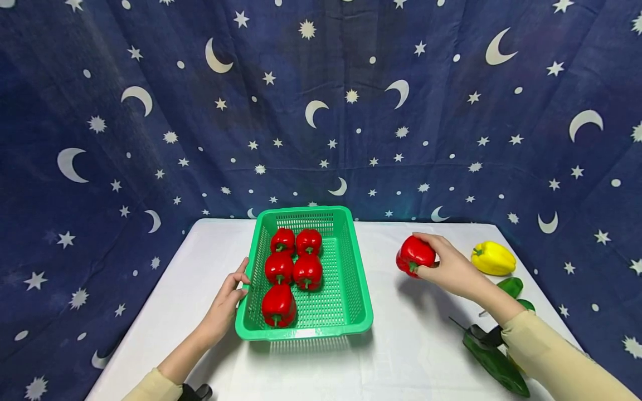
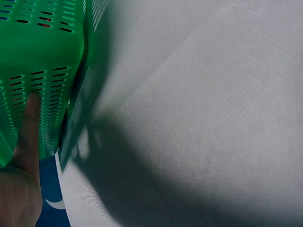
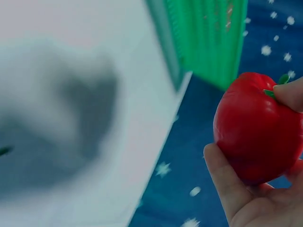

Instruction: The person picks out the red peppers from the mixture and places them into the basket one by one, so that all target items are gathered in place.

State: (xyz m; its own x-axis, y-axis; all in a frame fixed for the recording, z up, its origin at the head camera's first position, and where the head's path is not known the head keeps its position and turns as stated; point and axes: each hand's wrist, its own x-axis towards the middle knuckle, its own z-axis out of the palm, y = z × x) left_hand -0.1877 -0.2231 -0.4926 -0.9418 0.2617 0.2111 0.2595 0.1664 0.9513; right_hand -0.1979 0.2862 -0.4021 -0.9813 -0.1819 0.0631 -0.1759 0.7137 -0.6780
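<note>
A red bell pepper (image 1: 415, 255) is in my right hand (image 1: 453, 272), held above the table to the right of the green basket (image 1: 358, 278). In the right wrist view the thumb lies beside the pepper's (image 3: 258, 130) green stem, with fingers around the far side. My left hand (image 1: 220, 309) holds the basket's left rim. One of its fingers (image 2: 29, 127) stretches along the slotted outer wall in the left wrist view. Several red bell peppers (image 1: 278, 306) sit in the left half of the basket, stems mostly toward me.
At the table's right side lie a yellow bell pepper (image 1: 494, 258) and several green peppers, one of them long and dark (image 1: 496, 365). My right forearm partly covers that group. A blue curtain (image 1: 321, 145) with moons and stars hangs behind the white table (image 1: 401, 345).
</note>
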